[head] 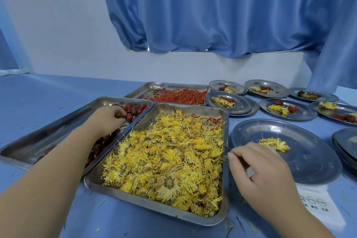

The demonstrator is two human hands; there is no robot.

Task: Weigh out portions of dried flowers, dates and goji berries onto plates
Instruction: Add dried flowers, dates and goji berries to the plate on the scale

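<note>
Reaching into the date tray (44, 139), the left grip (108, 120) pinched a date (118, 115); the right grip (258, 170) lay curled against the plate (309, 162), whether holding anything I could not tell.

Yellow dried flowers (166, 160) heap the near tray (154, 208); dates (135, 109) lie left, goji berries (179, 95) behind; 1 flower clump (274, 144) on the near plate (309, 160).

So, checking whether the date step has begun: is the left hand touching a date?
Touching. The head view shows the left hand pinching a date over the date tray.
</note>
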